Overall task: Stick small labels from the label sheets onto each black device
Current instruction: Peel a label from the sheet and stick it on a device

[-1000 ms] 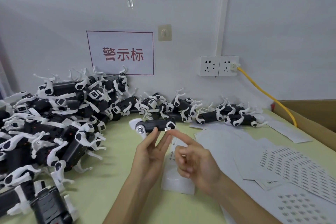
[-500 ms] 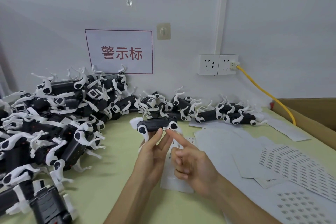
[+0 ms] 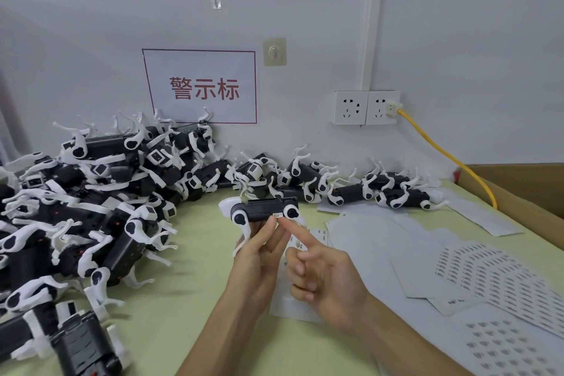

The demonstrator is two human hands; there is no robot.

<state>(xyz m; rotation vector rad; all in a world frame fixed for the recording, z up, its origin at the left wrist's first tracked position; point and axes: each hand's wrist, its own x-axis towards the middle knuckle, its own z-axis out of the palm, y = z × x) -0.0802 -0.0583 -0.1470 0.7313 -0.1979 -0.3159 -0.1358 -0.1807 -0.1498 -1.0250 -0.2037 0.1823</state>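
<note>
- Now L hand [image 3: 256, 259] grips device [image 3: 262, 209] from below w/ fingertips, held up over table [image 3: 189, 299]
- R hand [image 3: 326, 278]: index straight, tip on small label [image 3: 277, 215] at device's lower edge; other fingers curled, holding nothing
- To R on table lie label sheets [image 3: 488, 278]; pile of devices [image 3: 91, 192] at L

Held level above the bench [image 3: 189, 299] in the left grip [image 3: 256, 262]: one black device [image 3: 264, 209], fingers curled up under its body, white arm at each end. Right grip [image 3: 323, 278] beside it, forefinger [image 3: 287, 224] straight with tip right at a small label [image 3: 277, 215] on the device's lower edge, other fingers curled. Heaped at left and strung along the wall: more devices [image 3: 91, 207]. Spread over the bench at right: label sheets [image 3: 488, 278]. On the wall: red-lettered sign [image 3: 201, 85], double socket [image 3: 366, 107], yellow cable [image 3: 442, 156]. Far right: cardboard box [image 3: 518, 189].
</note>
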